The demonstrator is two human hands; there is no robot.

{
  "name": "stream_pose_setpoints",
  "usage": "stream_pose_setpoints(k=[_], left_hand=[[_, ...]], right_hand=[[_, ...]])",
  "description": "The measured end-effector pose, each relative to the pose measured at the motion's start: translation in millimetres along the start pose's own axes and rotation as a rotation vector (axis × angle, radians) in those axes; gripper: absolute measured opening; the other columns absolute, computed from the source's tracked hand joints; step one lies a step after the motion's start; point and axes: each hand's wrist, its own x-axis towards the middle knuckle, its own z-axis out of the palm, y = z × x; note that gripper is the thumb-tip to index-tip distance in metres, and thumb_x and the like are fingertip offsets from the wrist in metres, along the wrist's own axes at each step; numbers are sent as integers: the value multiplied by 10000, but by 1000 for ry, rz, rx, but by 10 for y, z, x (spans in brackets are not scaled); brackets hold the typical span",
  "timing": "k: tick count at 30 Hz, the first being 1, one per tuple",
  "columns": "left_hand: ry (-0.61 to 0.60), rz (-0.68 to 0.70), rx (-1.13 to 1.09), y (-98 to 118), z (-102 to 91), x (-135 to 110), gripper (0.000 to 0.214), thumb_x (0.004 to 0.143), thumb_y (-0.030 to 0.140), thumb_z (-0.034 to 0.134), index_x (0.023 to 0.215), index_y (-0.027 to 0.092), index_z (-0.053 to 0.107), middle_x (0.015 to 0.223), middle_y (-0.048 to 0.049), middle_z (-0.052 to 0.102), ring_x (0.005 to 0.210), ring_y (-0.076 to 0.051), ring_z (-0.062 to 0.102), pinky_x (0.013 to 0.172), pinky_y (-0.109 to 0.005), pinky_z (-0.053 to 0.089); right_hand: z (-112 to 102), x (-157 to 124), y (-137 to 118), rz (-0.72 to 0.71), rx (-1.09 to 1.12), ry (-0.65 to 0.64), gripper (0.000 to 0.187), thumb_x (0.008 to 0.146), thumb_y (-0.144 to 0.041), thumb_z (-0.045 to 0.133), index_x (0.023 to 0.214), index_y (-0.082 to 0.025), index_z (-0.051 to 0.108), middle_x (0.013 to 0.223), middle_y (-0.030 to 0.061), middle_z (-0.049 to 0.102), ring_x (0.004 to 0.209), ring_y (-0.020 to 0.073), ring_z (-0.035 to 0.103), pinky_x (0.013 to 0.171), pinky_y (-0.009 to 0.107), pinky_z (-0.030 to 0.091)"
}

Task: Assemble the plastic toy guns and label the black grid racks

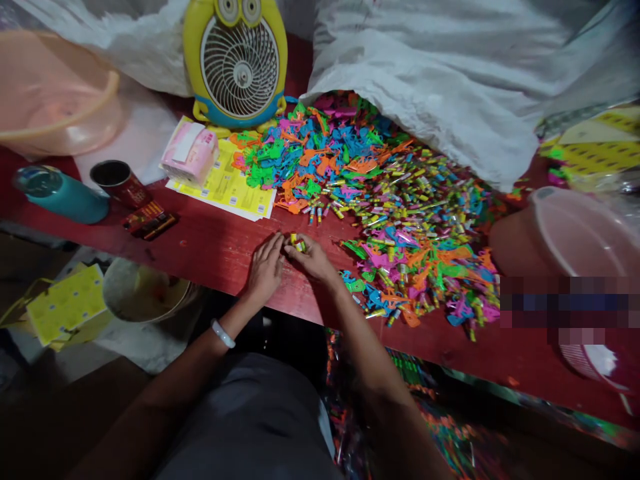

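Observation:
My right hand (pixel 316 260) is closed around a few small tubes with yellow bands (pixel 295 239), held just above the red table. My left hand (pixel 266 265) lies beside it, palm down with fingers stretched out, its fingertips close to the tubes. Whether anything is under the left palm is hidden. A few loose tubes (pixel 320 214) lie on the table beyond my hands. To the right spreads a heap of similar tubes (pixel 400 193). Bright plastic toy pieces (pixel 320 150) in blue, green, orange and pink are piled behind and in front of that heap.
A yellow fan (pixel 243 73) stands at the back, near a pink tissue pack (pixel 190 152) on yellow printed sheets (pixel 235 183). Leftward are a teal bottle (pixel 67 195), a dark cup (pixel 120 183) and a bucket (pixel 113 293) below the edge. A large white sack (pixel 430 73) and pink tub (pixel 545 233) border the right.

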Motion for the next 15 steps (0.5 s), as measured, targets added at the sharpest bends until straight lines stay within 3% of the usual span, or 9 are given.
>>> stream_pose_setpoints(k=[5, 10, 15], left_hand=[[166, -117, -138, -59, 8, -42, 488, 1017, 170, 409, 1498, 206, 484, 1466, -166, 544, 1340, -231, 589, 1142, -418, 504], [186, -119, -164, -56, -1, -40, 489, 980, 106, 428, 1442, 217, 549, 1407, -146, 563, 1296, -232, 605, 1139, -421, 508], [199, -110, -139, -25, -35, -25, 451, 949, 59, 445, 1345, 195, 611, 1355, -134, 595, 1282, -223, 600, 1146, -419, 496]], right_hand=[[-112, -30, 7, -16, -311, 187, 256, 894, -386, 581, 1003, -179, 682, 914, 64, 715, 795, 205, 627, 761, 327, 501], [-256, 115, -114, -250, -666, 9, 332, 907, -144, 525, 1180, -200, 706, 1142, 121, 728, 1071, 247, 652, 935, 345, 499], [-265, 312, -144, -273, -682, -91, 277, 920, -145, 509, 1093, -176, 723, 1028, 105, 725, 908, 209, 648, 804, 294, 481]])
